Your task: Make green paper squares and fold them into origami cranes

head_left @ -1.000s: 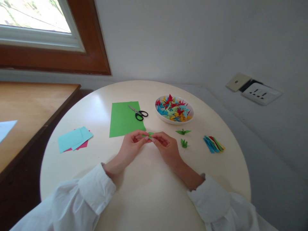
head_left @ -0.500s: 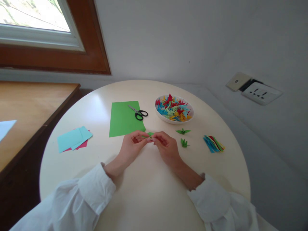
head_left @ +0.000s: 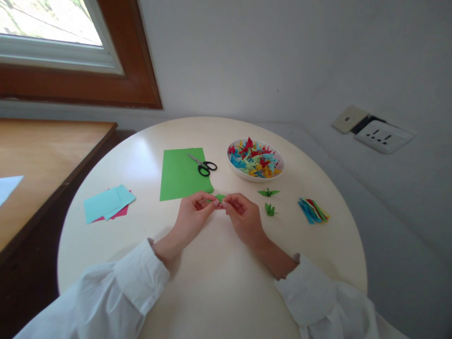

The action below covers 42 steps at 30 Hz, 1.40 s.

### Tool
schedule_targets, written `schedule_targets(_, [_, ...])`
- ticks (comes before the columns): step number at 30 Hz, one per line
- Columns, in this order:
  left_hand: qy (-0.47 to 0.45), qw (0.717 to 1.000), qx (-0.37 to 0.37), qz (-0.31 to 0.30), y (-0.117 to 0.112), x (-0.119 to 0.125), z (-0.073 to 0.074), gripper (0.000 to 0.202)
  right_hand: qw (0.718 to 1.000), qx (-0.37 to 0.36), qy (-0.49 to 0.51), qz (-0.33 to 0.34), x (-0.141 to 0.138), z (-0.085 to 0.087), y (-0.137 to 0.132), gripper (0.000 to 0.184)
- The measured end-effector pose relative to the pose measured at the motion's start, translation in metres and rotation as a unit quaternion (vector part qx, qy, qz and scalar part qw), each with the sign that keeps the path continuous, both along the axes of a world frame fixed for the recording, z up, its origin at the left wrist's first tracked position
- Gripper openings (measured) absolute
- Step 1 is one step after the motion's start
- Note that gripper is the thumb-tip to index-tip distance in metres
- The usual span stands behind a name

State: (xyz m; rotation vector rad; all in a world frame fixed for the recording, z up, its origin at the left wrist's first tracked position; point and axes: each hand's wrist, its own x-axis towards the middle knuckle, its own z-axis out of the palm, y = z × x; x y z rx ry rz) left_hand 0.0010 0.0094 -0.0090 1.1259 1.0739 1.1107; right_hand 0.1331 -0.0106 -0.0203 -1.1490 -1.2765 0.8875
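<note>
A small folded piece of green paper [head_left: 221,197] is pinched between my two hands, mostly hidden by the fingers. My left hand [head_left: 196,212] grips its left side with thumb and forefinger. From the other side my right hand [head_left: 244,214] holds it the same way, the thumbs close together. Just beyond the left hand lies a larger green paper sheet [head_left: 181,174], with black-handled scissors [head_left: 202,165] resting across its right edge. To the right of my right hand are two green paper cranes [head_left: 269,193], one nearer me than the other.
A white bowl [head_left: 254,179] full of colourful paper cranes stands at the back right. Several coloured paper strips [head_left: 313,210] lie at the right. Light-blue paper sheets [head_left: 106,205] over red ones lie at the left of the round white table [head_left: 219,282].
My thumbs have shifted slightly at the green paper, and a little more of it shows between the fingers. Everything else on the table stays where it was.
</note>
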Motion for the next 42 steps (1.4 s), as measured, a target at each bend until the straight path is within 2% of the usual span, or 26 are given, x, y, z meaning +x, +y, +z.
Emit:
schedule_targets(12, [0.022,1.000,0.014,-0.003,-0.001,0.000,0.003,0.015,1.000,-0.016,0.013,-0.002,-0.001,-0.001,-0.001,0.008])
schedule_targets(23, [0.057,0.998,0.031,-0.007,-0.004,-0.001,0.006,0.013,0.999,-0.013,-0.006,-0.038,-0.003,0.002,-0.002,0.013])
schedule_targets(28, [0.015,0.999,0.042,-0.005,-0.003,0.000,0.003,0.024,0.999,-0.011,0.011,-0.028,-0.003,0.002,-0.001,0.017])
schedule_targets(32, [-0.023,0.998,0.039,-0.031,-0.001,-0.001,-0.001,0.032,0.999,-0.006,0.045,0.004,-0.001,0.001,0.000,0.020])
schedule_targets(42, [-0.062,0.994,0.025,-0.083,0.002,-0.002,-0.004,0.037,1.000,0.001,0.029,0.011,0.005,0.000,0.002,0.018])
